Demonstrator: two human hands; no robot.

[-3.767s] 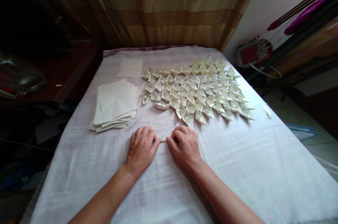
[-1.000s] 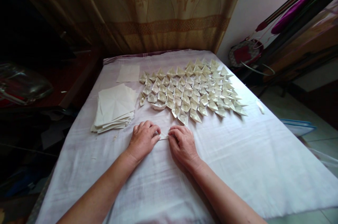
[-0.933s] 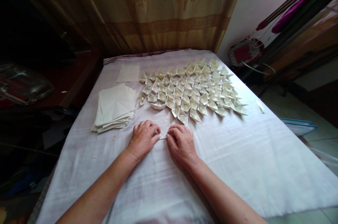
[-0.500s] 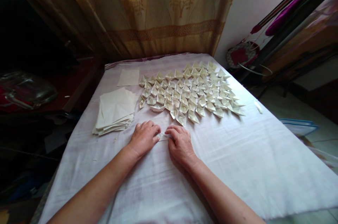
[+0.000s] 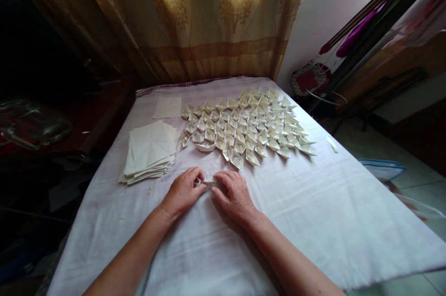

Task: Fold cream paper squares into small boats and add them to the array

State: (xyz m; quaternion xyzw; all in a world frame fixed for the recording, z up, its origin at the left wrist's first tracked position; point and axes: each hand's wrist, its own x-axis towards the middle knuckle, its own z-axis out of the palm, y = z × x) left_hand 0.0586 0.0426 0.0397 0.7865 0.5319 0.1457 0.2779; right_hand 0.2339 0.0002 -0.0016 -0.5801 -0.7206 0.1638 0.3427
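A small folded piece of white paper [image 5: 209,183] lies between my hands near the middle of the table, mostly covered by fingers. My left hand [image 5: 184,189] pinches its left end between thumb and fingers. From the other side, my right hand [image 5: 234,194] has its fingertips closed on the right end, thumb nearer to me. Just beyond the hands stand rows of folded paper boats [image 5: 244,128], many touching each other. To the left of them is a stack of flat paper squares [image 5: 149,149] with visible creases.
One separate paper sheet [image 5: 167,107] lies behind the stack. A white cloth [image 5: 313,221] covers the table. A small white strip [image 5: 332,144] rests near the right edge. Beyond the far edge hangs a gold curtain [image 5: 209,22]; a round bag [image 5: 310,78] is at back right.
My hands have drawn slightly closer together, and the paper between them looks narrower. My left hand's fingers curl more around its end. The view has tilted a little.
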